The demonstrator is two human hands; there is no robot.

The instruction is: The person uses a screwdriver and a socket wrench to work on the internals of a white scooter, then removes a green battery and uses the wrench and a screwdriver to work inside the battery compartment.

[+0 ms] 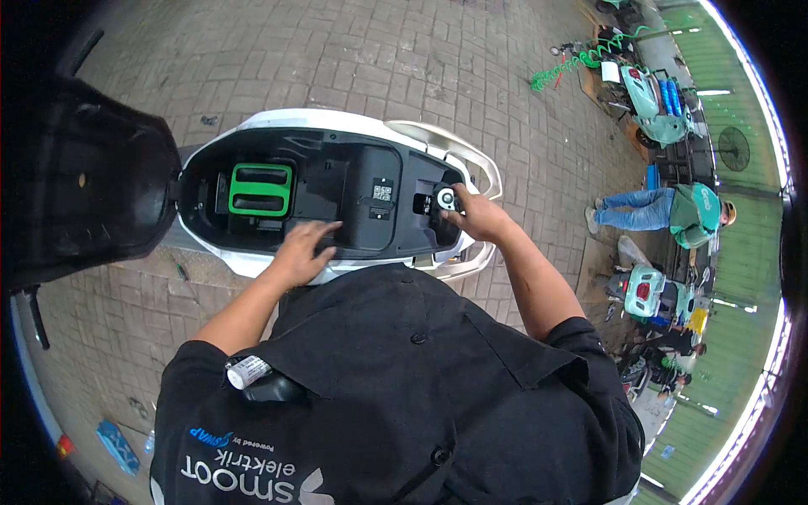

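A white scooter [303, 119] has its black underseat storage bin [320, 194] uncovered, with the seat [101, 177] raised at left. Inside the bin sit a green-framed block with black grips [261, 202] and a printed label [382, 192]. My left hand [305, 252] rests on the bin's near edge, fingers spread, holding nothing. My right hand [475, 217] grips a small black part with a white ring [446, 197] at the recess in the bin's right end; its exact shape is partly hidden.
Paving [353, 59] surrounds the scooter. On the right are a standing person in green [690, 215], mint scooters [652, 105], a coiled green hose [589, 59], a fan [732, 147], other workers [673, 341] and a green wall. A blue object [116, 446] lies at lower left.
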